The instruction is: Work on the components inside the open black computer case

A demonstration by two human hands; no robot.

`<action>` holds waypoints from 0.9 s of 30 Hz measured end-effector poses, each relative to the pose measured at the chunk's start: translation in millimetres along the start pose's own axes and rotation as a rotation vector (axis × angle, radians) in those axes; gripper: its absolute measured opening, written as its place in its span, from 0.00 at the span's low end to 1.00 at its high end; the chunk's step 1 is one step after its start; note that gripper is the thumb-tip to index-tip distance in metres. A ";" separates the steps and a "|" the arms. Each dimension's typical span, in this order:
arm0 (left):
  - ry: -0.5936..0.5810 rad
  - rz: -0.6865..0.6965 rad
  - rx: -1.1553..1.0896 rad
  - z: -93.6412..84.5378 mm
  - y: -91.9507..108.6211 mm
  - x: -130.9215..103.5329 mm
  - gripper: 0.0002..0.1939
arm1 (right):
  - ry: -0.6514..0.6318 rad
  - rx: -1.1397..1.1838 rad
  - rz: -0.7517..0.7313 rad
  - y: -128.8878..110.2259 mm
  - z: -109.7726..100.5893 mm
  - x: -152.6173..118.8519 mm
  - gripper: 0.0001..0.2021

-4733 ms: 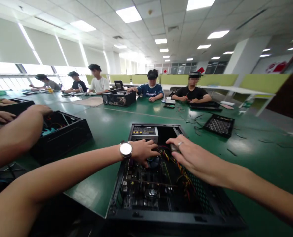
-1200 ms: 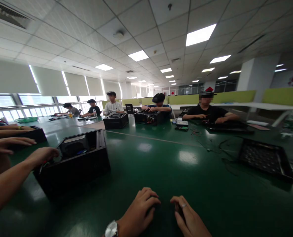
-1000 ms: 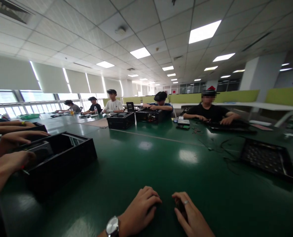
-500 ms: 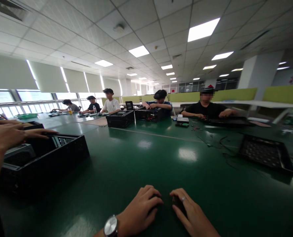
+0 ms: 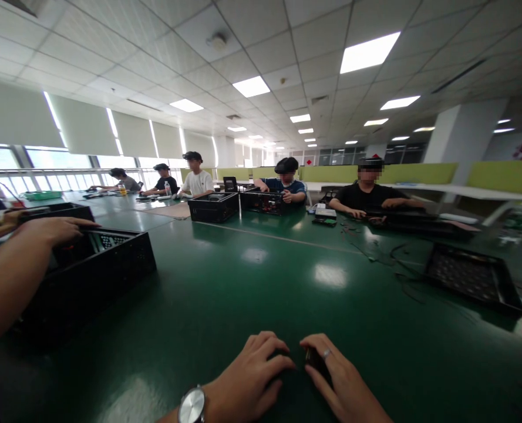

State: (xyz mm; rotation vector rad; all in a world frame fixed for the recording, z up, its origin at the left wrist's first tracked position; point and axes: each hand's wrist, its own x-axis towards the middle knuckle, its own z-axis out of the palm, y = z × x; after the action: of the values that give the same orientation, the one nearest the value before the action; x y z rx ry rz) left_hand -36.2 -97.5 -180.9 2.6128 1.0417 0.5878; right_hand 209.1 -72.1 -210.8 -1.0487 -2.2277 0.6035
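Low in the view, my left hand (image 5: 257,371) rests over the green tabletop, a silver watch (image 5: 192,405) on its wrist. Its fingers are loosely curved and apart, with no object visible in them. Just across a narrow gap is my right hand (image 5: 342,379), with a ring on one finger. Between its thumb and fingers sits a small dark object (image 5: 316,359), mostly covered by the hand; its kind cannot be made out.
A black computer case (image 5: 111,273) stands at left, with another person's arm (image 5: 18,267) reaching over it. More cases (image 5: 214,208) stand across the green table (image 5: 261,294), where several people sit. A black panel (image 5: 476,279) and loose cables (image 5: 401,258) lie at right.
My hands stay nearly where they were, the left shifting very slightly. At left, the other person's arm has shifted over the case. Across the table, co-workers' hands have moved.
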 end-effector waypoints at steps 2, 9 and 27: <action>-0.001 0.001 -0.001 -0.1 -0.5 0.2 0.25 | -0.012 -0.002 0.003 2.0 0.7 0.5 0.13; -0.020 -0.002 0.010 0.9 -0.1 -0.3 0.24 | -0.013 -0.019 0.017 4.1 2.4 -0.7 0.15; 0.100 -0.076 0.017 7.1 -14.9 -0.9 0.03 | 0.018 -0.010 0.038 6.4 -1.9 0.9 0.16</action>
State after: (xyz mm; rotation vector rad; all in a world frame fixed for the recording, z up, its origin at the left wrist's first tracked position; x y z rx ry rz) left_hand -42.3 -88.2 -193.1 2.5682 1.1753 0.7011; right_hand 213.3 -67.4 -213.1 -1.0995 -2.2017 0.5968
